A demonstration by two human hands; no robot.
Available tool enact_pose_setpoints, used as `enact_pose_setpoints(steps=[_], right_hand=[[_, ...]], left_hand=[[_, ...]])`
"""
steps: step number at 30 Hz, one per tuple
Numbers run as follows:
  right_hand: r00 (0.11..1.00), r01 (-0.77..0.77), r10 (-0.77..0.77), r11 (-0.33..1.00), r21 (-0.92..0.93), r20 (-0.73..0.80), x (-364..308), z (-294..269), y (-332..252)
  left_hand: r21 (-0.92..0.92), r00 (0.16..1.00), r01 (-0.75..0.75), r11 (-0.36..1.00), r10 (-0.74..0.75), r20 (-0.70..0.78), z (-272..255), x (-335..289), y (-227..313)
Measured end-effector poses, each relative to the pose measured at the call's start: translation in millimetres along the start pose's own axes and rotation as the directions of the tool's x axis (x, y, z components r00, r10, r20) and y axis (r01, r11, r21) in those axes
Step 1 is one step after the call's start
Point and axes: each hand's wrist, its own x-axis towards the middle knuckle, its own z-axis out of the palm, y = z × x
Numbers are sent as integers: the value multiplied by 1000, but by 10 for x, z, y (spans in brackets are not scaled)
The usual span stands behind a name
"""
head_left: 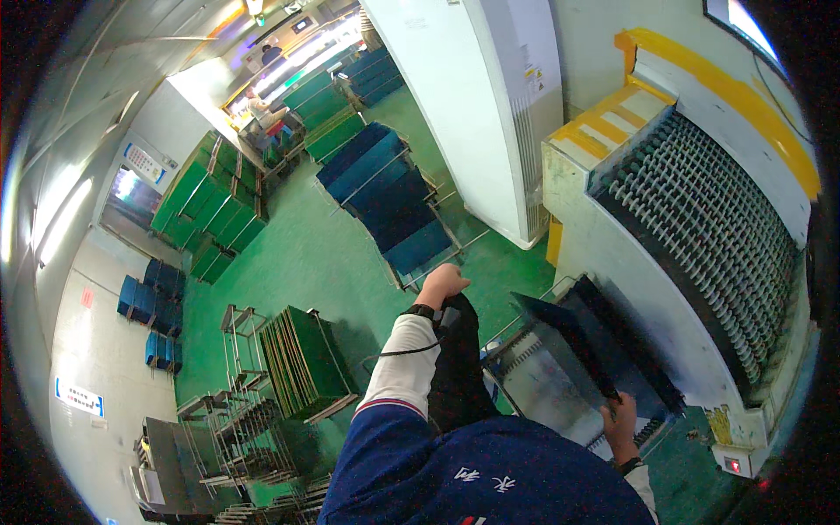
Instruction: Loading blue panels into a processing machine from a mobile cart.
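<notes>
My right hand (621, 422) is closed on the near edge of a dark flat panel (573, 337), which stands tilted in a wheeled metal rack (542, 385). More dark panels (626, 337) stand upright in the rack on the side toward the machine. My left hand (444, 282) is held out in front of my body, its fingers curled in, with nothing visible in them. Around the left wrist sits a black band (422, 311), and a black cord (398, 353) hangs from it.
On the right stands a machine with a bed of rollers (709, 236). A tall white cabinet (477, 105) is ahead, beside racks of blue panels (376, 188). Green boards (302, 363) and metal racks (245, 429) stand at left. People sit at a lit bench (302, 66) far off.
</notes>
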Motion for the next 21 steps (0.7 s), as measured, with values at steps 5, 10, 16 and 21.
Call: enact_pose_setpoints(steps=[5,10,16,21], right_hand=[[996,94,-92,990,-109,15,-22,-24,131],[977,211,-210,950,-229,29,-41,-42,147],[989,132,-126,987,-88,74,-118,-35,261],[995,78,-67,980,-183,68,-121,-4,368]], left_hand=[[-16,998,39,999,-38,56,26,54,0],[-39,995,68,997,-65,76,1,56,11],[-41,994,93,995,-90,62,-67,-42,104],[-43,996,73,996,-70,60,-91,-65,117]])
